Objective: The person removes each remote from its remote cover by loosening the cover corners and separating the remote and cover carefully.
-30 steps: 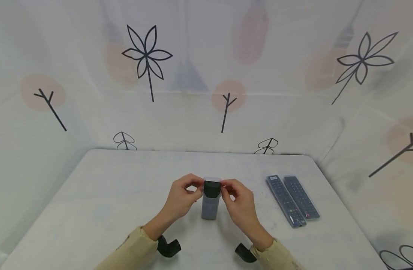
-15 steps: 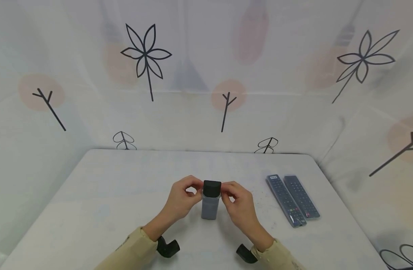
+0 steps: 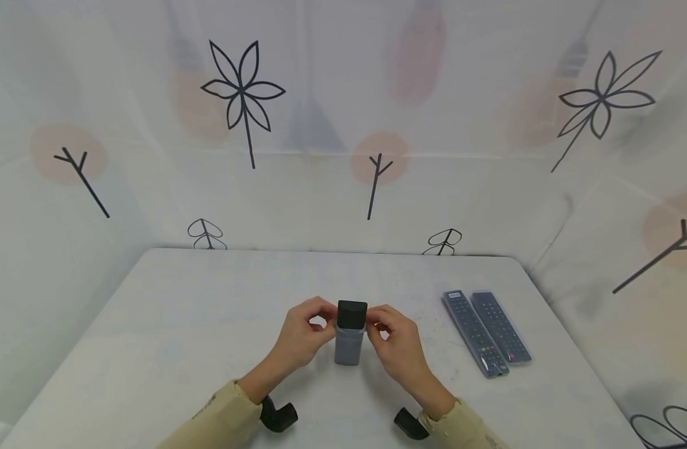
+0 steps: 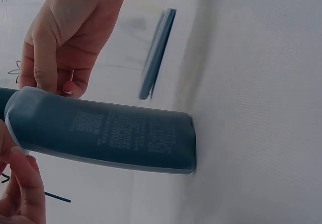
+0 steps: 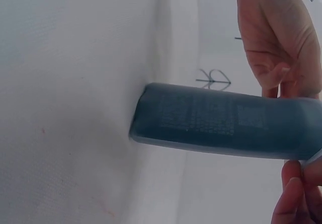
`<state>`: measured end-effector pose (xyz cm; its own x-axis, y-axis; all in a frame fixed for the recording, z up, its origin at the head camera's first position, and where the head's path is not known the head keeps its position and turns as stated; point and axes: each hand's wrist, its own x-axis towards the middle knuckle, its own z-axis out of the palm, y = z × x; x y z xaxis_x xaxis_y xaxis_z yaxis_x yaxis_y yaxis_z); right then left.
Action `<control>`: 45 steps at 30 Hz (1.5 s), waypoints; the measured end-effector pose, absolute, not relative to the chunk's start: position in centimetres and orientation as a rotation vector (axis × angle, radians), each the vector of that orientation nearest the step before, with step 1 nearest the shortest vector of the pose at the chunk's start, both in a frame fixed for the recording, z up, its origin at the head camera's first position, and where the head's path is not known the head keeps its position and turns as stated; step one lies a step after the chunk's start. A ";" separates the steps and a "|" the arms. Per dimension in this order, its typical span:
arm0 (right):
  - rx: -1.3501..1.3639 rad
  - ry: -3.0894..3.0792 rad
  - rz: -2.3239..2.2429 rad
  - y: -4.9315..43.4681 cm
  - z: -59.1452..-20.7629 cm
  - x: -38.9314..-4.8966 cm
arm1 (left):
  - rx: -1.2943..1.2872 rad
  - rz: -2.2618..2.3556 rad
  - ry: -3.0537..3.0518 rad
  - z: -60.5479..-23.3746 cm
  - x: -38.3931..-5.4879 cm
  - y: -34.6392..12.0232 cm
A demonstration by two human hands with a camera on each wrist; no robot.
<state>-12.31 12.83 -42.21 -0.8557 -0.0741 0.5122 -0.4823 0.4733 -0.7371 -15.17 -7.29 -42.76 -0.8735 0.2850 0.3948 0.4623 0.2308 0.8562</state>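
Observation:
A remote control [image 3: 352,315] stands upright on the white table [image 3: 225,324], its black end bare at the top. The rest sits in a translucent cover [image 3: 349,349] whose rim is just below that end; lines of pale print show through it in the left wrist view. From the left, my left hand [image 3: 302,332] pinches the cover's rim between thumb and fingers. On the opposite side my right hand [image 3: 398,340] does the same. The right wrist view shows the remote's lower end [image 5: 143,113] meeting the tabletop.
Two more remotes lie side by side to the right, the longer remote [image 3: 475,333] and the shorter remote [image 3: 501,327], both looking glossy and wrapped. A patterned cloth [image 3: 321,187] hangs behind the table. Dark curved pieces [image 3: 279,416] sit at the wrists.
The cover's rim, which stood above the remote's black end a second ago, has slid down below it. Both hands have come down slightly with it, and the remote has stayed in place.

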 end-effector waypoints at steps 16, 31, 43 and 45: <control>0.414 -2.439 1.321 12.9 -42.2 -12.3 | -0.748 -1.732 -2.359 -43.5 -15.3 -7.3; 0.384 -2.518 1.417 13.1 -42.8 -12.4 | -0.713 -1.767 -2.433 -43.9 -15.0 -7.3; 0.333 -2.634 1.604 13.3 -43.9 -13.0 | -0.728 -1.762 -2.493 -45.8 -15.4 -7.7; 0.339 -2.637 1.603 13.4 -44.1 -13.0 | -0.731 -1.770 -2.495 -46.0 -15.4 -7.7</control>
